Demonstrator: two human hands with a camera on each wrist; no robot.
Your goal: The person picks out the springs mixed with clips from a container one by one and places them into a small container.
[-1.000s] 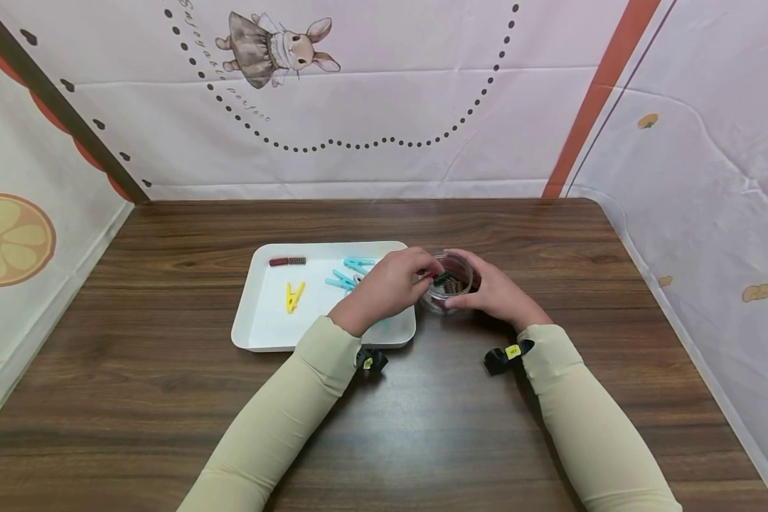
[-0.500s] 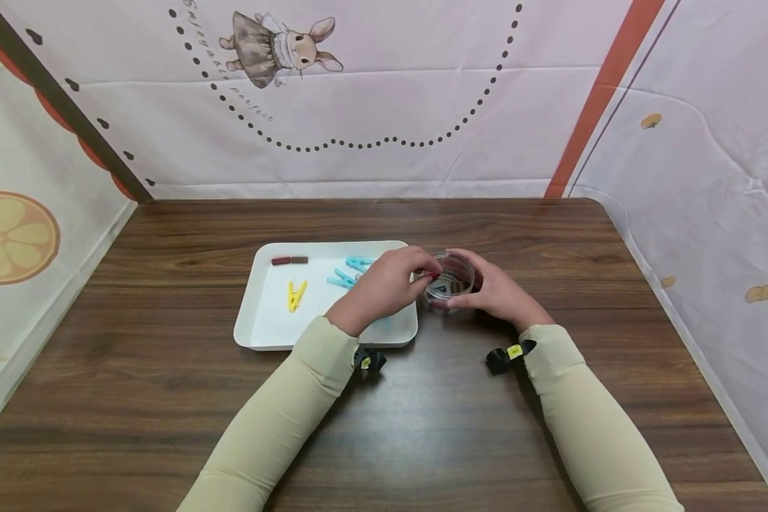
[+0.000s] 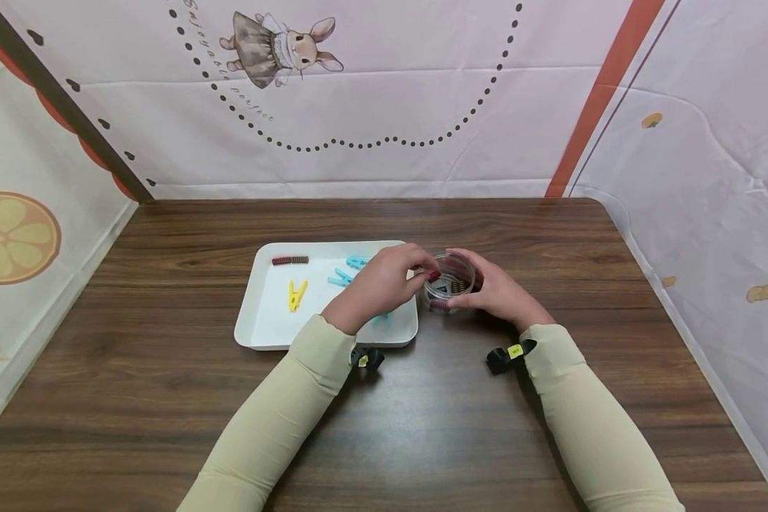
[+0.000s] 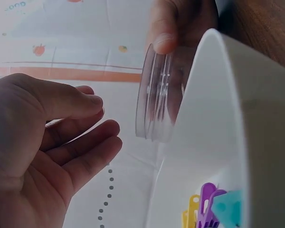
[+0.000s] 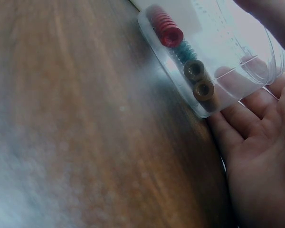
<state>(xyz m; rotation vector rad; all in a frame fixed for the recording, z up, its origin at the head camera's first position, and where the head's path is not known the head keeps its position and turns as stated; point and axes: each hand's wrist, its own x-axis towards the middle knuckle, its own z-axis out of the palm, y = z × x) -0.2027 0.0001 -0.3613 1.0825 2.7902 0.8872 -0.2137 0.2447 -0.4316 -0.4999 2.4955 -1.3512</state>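
My left hand [image 3: 380,284] is at the left rim of a clear round jar [image 3: 449,293], above the tray's right edge. It pinches a short red coil spring [image 3: 434,275] between thumb and fingertips; in the left wrist view, the thumb of the left hand [image 4: 52,128] covers that spot. My right hand [image 3: 499,288] grips the jar from the right side, steadying it on the table. Inside lie a red spring [image 5: 165,27], a teal spring [image 5: 184,51] and two brown springs [image 5: 199,80], near the jar's bottom.
A white tray [image 3: 246,313] stands left of the jar on the wooden table [image 3: 134,370]. It holds a red spring [image 3: 281,261] and a brown spring [image 3: 300,259], a yellow clothespin [image 3: 296,296], blue clothespins [image 3: 340,278] and a purple clothespin [image 4: 206,202]. A printed cloth [image 3: 384,85] hangs behind.
A dark green spring seen near the jar's mouth one second ago is now down in the jar. My left hand has shifted slightly left; my right hand keeps its grip.
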